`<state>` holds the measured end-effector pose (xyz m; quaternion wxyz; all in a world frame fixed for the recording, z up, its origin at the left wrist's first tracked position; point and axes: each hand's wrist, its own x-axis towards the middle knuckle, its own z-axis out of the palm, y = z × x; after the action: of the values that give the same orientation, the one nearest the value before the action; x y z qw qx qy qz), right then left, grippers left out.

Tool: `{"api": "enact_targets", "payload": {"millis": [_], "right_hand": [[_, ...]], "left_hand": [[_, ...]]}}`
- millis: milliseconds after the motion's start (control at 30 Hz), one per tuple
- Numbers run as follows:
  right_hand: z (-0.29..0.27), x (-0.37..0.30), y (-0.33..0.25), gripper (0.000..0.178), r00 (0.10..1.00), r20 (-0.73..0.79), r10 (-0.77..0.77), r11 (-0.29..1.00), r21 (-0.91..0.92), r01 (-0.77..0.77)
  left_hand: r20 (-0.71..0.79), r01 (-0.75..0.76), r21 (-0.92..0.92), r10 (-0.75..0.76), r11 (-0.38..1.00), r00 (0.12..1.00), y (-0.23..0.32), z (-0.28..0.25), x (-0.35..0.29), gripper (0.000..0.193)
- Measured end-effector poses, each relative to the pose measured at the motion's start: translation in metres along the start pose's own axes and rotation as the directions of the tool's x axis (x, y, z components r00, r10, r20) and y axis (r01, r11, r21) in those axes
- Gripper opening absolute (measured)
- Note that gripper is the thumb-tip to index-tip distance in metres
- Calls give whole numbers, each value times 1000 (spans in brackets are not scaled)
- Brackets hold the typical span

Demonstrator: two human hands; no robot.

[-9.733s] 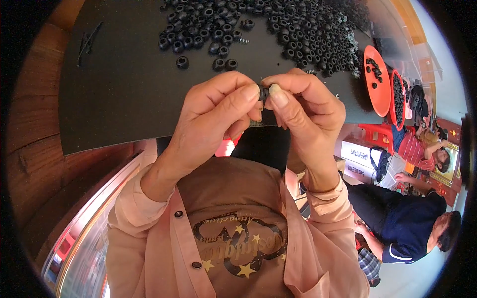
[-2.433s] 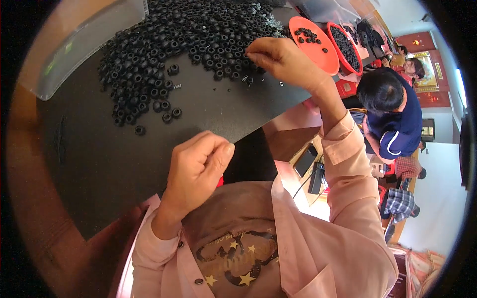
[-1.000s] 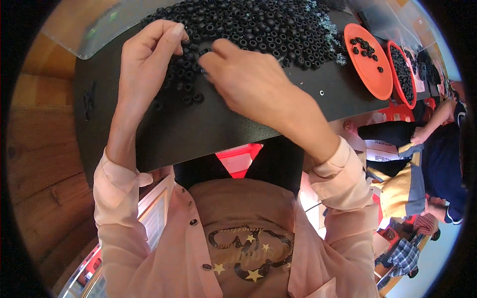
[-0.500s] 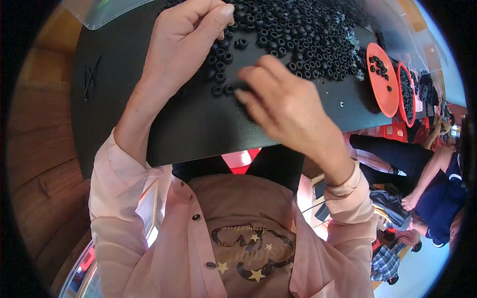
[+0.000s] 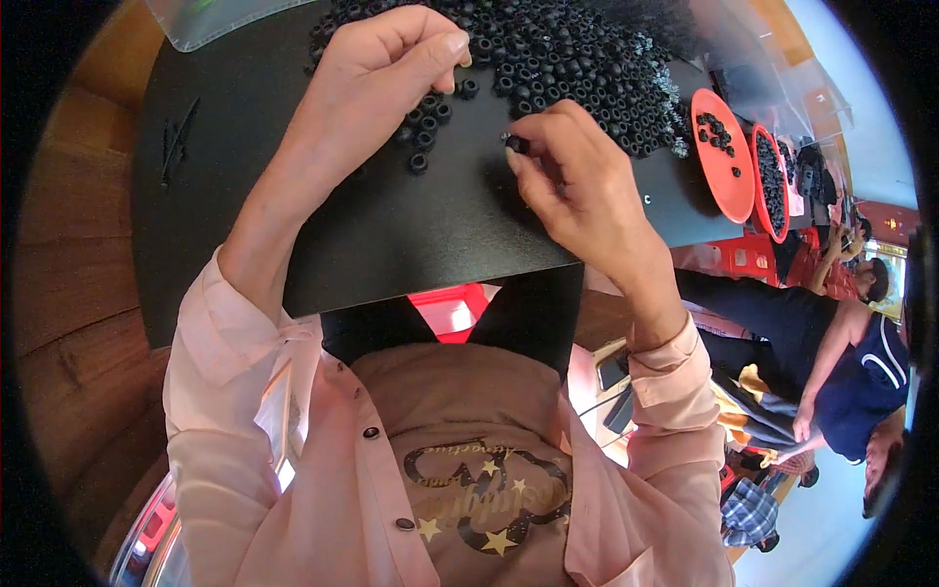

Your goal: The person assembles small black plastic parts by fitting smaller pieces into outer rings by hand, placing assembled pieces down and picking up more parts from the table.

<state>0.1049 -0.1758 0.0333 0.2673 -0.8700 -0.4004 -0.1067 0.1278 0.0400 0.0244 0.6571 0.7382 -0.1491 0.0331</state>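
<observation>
My right hand (image 5: 587, 186) is raised over the dark table, its thumb and index finger pinching a small black ring-shaped piece (image 5: 517, 144). A tiny pale, silvery bit shows at that piece's edge. To the left, my left hand (image 5: 381, 88) is closed, thumb pressed against the bent index finger. Whatever it may hold is hidden. Beneath and beside the left fingertips lies a short row of loose black pieces (image 5: 428, 123), round with open holes. Beyond both hands spreads a large heap of the same black pieces (image 5: 572, 73).
An orange-red plate (image 5: 738, 186) with several black pieces lies at the right, beside a red basket (image 5: 782, 220) full of them. Thin dark strips (image 5: 176, 142) rest at the left. A clear plastic bin (image 5: 210, 24) stands far left. Another person (image 5: 861, 362) is at the right.
My right hand has lifted and drawn away from the loose row, with a black piece now visible in its pinch. The pieces nearest me in that row are gone. My left hand stays closed.
</observation>
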Motion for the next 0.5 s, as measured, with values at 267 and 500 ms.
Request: {"api": "enact_targets", "payload": {"millis": [267,500], "right_hand": [[-10,5,-13,19,951,-286,119,984,162,-75],[-4,17,-20,22,929,-362,-76,995,33,94]], "left_hand": [[332,243,-239,-157,940,930,9,13,-9,32],[449,365,-483,-133,796,884,12,19,-13,35]]}}
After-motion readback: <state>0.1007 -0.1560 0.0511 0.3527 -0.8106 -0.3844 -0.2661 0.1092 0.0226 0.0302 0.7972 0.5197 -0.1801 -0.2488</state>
